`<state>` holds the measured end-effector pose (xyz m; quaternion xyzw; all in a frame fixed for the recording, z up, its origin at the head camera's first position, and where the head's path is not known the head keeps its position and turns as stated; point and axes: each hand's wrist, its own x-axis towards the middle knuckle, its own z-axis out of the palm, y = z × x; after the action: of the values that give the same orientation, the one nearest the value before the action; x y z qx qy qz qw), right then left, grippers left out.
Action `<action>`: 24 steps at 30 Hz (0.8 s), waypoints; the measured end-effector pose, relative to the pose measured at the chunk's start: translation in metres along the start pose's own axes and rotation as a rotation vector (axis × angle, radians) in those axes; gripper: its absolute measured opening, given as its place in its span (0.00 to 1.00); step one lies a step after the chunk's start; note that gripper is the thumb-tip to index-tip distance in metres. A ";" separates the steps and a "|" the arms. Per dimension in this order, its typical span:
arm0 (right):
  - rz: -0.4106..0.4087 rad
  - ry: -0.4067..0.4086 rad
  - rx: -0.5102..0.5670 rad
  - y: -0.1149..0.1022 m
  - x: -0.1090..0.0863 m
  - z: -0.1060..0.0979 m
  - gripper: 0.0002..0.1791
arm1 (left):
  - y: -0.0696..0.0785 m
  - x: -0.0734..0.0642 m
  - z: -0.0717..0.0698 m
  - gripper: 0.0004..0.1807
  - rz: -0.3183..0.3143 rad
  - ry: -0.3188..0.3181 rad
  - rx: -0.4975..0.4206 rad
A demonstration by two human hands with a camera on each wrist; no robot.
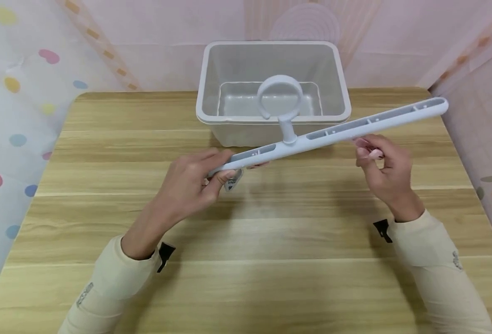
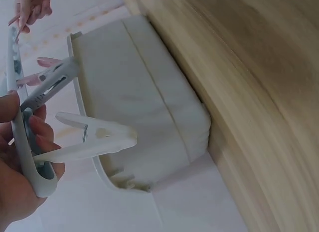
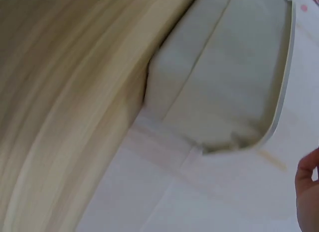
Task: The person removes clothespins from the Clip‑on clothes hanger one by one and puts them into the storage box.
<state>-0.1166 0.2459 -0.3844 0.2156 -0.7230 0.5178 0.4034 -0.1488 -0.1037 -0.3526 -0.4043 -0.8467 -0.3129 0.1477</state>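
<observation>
A pale blue-grey clip hanger (image 1: pixel 302 144), a long bar with a round hook, is held tilted above the table, its right end higher. My left hand (image 1: pixel 187 181) grips the bar's left end, thumb below and fingers behind. Beneath the bar hang a white clothespin (image 2: pixel 99 142), a grey clothespin (image 2: pixel 52 82) and a pink clothespin (image 2: pixel 32 78). Under the right half, my right hand (image 1: pixel 388 171) pinches another pink clothespin (image 1: pixel 375 153) between thumb and fingers. Only part of that hand shows at the edge of the right wrist view.
A light grey plastic bin (image 1: pixel 237 132) stands at the back of the wooden table (image 1: pixel 271 278), directly behind the hanger. The hook overlaps its opening in the head view. Patterned pale sheeting (image 1: pixel 166 46) surrounds the table's back and sides.
</observation>
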 end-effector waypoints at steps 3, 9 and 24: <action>0.038 -0.040 0.041 0.006 0.003 -0.017 0.28 | -0.002 -0.003 0.000 0.08 -0.006 0.022 0.033; 0.130 -0.091 0.014 0.015 0.013 -0.053 0.17 | -0.006 -0.011 -0.001 0.10 -0.017 0.057 0.058; 0.317 -0.830 -0.669 0.044 0.115 -0.046 0.11 | -0.008 -0.032 0.002 0.05 -0.034 -0.108 0.046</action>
<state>-0.1992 0.3172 -0.3105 0.1502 -0.9698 0.1859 0.0481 -0.1348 -0.1252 -0.3737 -0.4027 -0.8671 -0.2734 0.1058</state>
